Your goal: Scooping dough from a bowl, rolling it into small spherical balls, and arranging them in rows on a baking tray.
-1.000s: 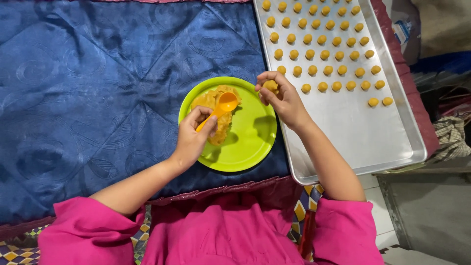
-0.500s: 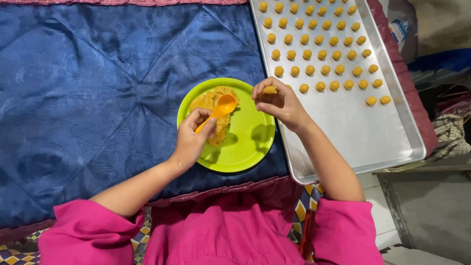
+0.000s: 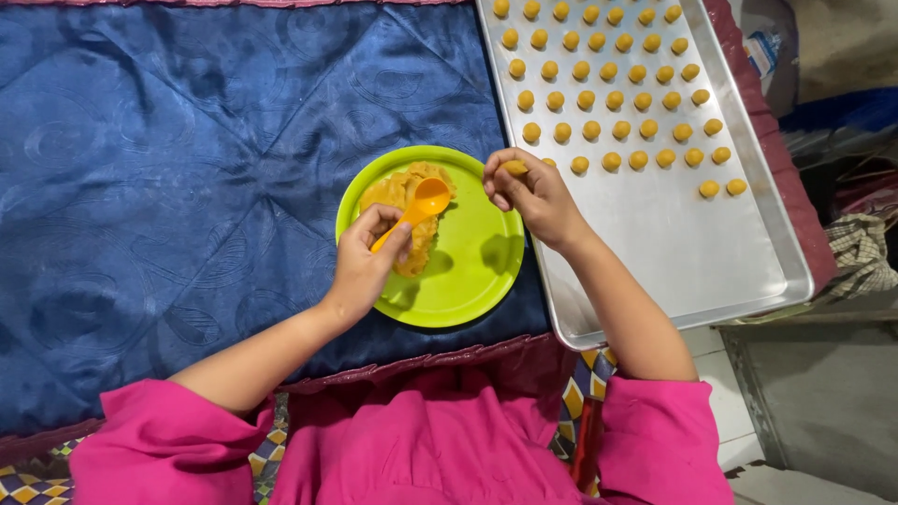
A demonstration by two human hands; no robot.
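Orange dough [image 3: 404,208] is heaped on the upper-left part of a lime-green plate [image 3: 468,271], which sits at frame centre on a blue quilted cloth [image 3: 187,168]. The left hand [image 3: 363,266] is closed round the handle of an orange plastic spoon [image 3: 418,208], w/ the bowl resting on the dough heap; grip is snug, fingers wrapped. The right hand [image 3: 533,194] is held just above the plate's upper-right rim, fingertips pinched shut on a small dough ball [image 3: 514,168].

Vs. a second ago: the right hand has been drawn slightly left and inward, off the tray edge and over the plate rim, the ball being kept in the fingers, not set down. The spoon and left hand have barely shifted. Judged from that, the ball is prob. being shaped further, so the placing step isn't done yet.

A metal tray [image 3: 673,252] occupies the upper right, w/ rows of finished balls [image 3: 608,98] in its upper half; lower half is bare metal. Pink sleeves [image 3: 655,440] are seen at bottom.
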